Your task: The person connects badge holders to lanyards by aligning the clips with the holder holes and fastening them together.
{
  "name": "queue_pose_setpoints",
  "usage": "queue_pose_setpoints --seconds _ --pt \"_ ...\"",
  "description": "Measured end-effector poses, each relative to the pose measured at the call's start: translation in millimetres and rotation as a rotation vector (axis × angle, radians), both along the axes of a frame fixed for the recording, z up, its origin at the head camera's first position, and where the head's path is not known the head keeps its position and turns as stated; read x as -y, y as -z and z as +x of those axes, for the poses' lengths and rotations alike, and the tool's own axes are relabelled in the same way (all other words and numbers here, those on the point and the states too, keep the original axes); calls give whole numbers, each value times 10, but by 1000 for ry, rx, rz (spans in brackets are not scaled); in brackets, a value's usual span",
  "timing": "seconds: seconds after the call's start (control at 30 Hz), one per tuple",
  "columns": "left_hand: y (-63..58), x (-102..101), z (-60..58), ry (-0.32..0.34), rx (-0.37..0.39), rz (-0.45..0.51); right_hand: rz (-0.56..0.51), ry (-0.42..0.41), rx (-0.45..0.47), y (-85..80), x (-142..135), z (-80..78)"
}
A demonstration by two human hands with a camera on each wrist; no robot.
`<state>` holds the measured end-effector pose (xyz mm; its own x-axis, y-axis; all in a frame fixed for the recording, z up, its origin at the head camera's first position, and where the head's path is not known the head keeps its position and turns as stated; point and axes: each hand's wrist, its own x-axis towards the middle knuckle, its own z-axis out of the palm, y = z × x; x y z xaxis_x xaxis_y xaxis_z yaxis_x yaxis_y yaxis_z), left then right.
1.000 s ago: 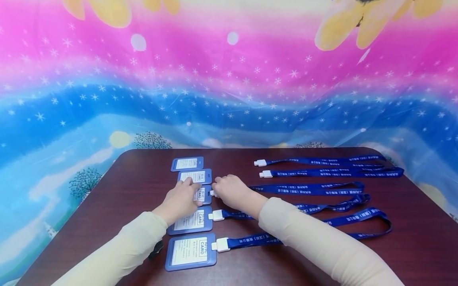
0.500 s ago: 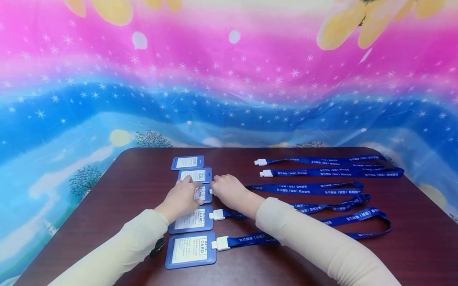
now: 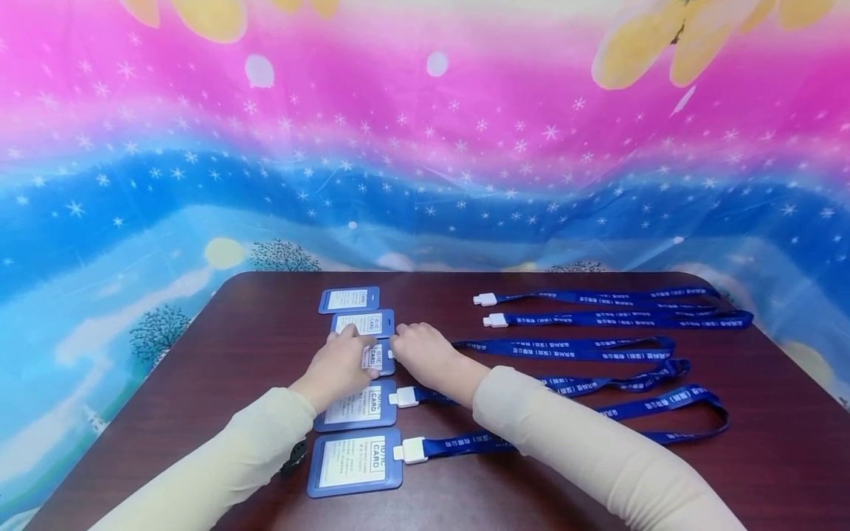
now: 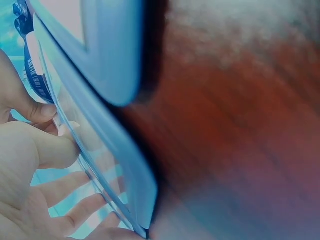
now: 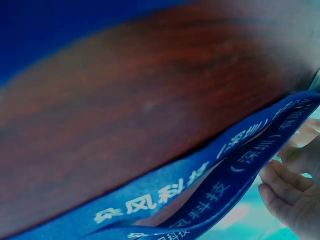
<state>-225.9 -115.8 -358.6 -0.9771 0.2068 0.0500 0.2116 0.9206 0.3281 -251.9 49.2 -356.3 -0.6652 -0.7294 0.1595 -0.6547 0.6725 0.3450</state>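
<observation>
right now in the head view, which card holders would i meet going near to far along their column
Nearest card holder with a white clip at its right edge → second card holder → third card holder, held by the left hand → fourth card holder → farthest card holder

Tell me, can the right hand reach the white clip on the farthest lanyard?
Probably yes: only bare table shows between the right hand and the white clip of the farthest lanyard, though that hand seems busy at the middle card holder.
</observation>
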Motion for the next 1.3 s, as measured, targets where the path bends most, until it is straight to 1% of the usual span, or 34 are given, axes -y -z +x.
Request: queue_pose_setpoints --seconds 0.2,0.37,0.47,0.63,0.77,0.93,1.13,1.3 --pt "-1 2 7 -3 5 0 4 9 -1 -10 11 15" --pt "-6 -12 10 10 19 -17 15 19 28 -18 -1 33" --pt "-16 -17 19 19 26 -50 -5 24 79 -41 -20 37" --pt "-45 -1 42 18 35 -101 -67 52 195 -108 -68 28" --pt "-61 26 47 26 25 -109 -98 64 235 -134 -127 7" --pt "-61 69 31 35 -13 -91 -117 58 205 -119 -248 -19" --pt "-64 100 29 50 -87 -70 -152 49 155 -122 -407 -65" --pt "-65 111 25 52 -116 -57 -180 62 152 -158 -544 -145"
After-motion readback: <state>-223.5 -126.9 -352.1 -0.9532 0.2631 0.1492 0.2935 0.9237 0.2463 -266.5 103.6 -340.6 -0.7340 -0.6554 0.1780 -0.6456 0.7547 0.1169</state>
